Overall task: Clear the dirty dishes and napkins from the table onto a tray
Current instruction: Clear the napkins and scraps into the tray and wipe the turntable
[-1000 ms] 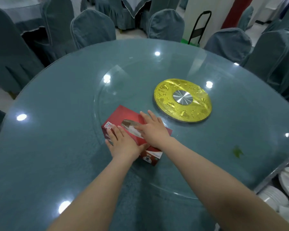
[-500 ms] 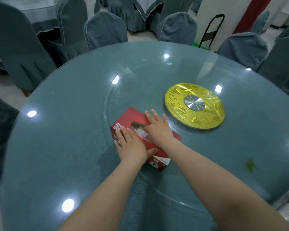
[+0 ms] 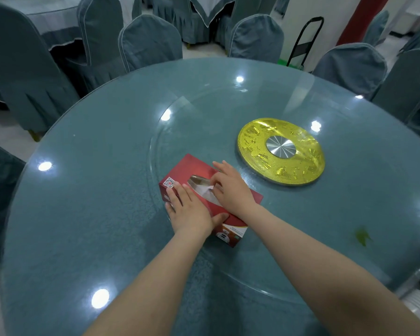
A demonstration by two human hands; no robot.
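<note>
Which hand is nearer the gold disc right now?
Right. The right hand pinches a tissue at the red tissue box opening, beside the gold disc. The left hand holds the box's far side.

Even indoor light, ceiling lamps glare as white spots on glass table point(image 3: 107, 190), wide-angle bend at edges.

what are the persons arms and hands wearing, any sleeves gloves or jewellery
Both forearms are bare as far as the head view shows: no sleeves reach into the picture. The left hand and the right hand wear no gloves, and no rings, bracelets or watch show on the fingers or wrists. The nails look short and unpainted. No markings are visible on either arm.
</note>
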